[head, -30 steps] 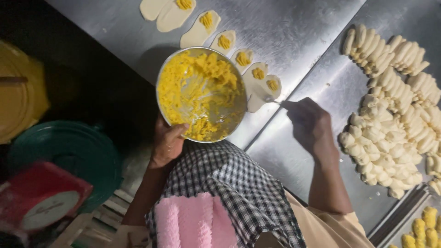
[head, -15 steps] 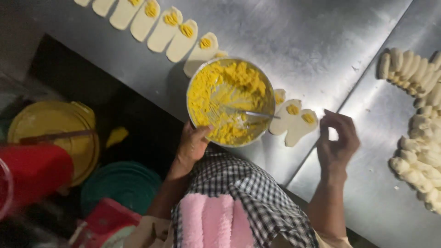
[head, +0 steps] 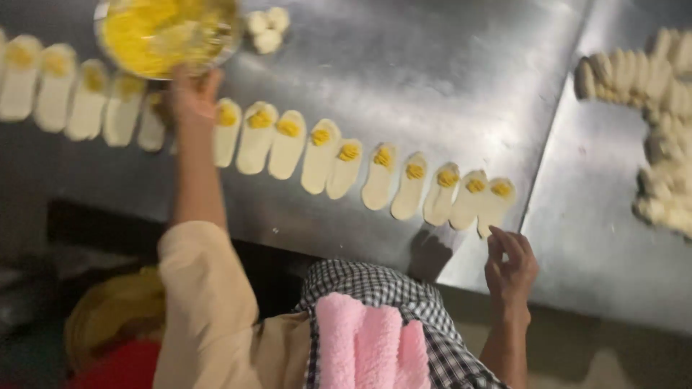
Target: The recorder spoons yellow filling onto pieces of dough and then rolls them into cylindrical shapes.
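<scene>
My left hand point(head: 191, 94) reaches far out and grips the near rim of a metal bowl point(head: 122, 61) of yellow filling at the top left of the steel table point(head: 432, 79). A long row of flat oval dough pieces point(head: 339, 162), each topped with a dab of yellow filling, runs across the table. My right hand point(head: 512, 263) hovers with fingers loosely spread at the row's right end, its fingertips just by the last dough piece point(head: 497, 205). It holds nothing.
A pile of shaped dough rolls point(head: 663, 122) lies at the right on a second steel sheet. A few small dough lumps point(head: 267, 29) sit beside the bowl. A checked apron with a pink towel point(head: 367, 342) hangs at my waist. Yellow and red containers point(head: 108, 331) lie below the table's edge.
My left arm has stretched out and carried the bowl away to the far left. My right hand stays by the end of the dough row. More filled pieces are in view.
</scene>
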